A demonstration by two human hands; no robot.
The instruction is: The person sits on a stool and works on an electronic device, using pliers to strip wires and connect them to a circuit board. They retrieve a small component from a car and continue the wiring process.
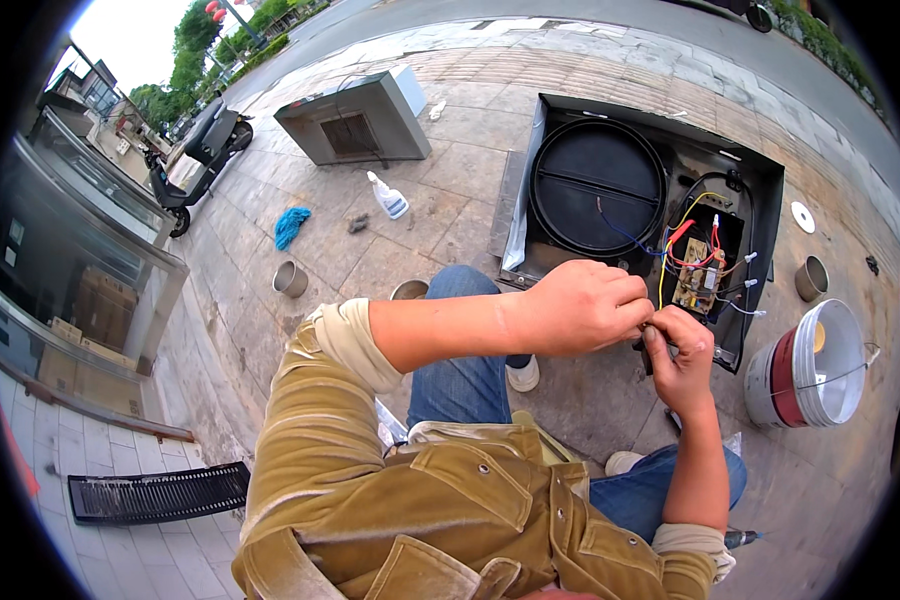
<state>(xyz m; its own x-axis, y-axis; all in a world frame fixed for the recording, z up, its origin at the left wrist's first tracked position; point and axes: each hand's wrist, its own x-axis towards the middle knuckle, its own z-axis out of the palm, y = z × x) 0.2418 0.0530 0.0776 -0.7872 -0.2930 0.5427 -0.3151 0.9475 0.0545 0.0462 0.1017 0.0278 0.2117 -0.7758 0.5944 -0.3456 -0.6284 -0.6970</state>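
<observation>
currently | left fingers (630,312), right fingers (678,326) pinched together, anything between hidden | circuit board (697,284) just beyond

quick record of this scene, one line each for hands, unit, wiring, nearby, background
left hand: fingers pinched, close against the right
right hand: fingers curled; any held item too small to tell
unit: open dark casing on the pavement
wiring: coloured wires around a circuit board
nearby: spray bottle, blue cloth, bucket
background: parked scooter
</observation>
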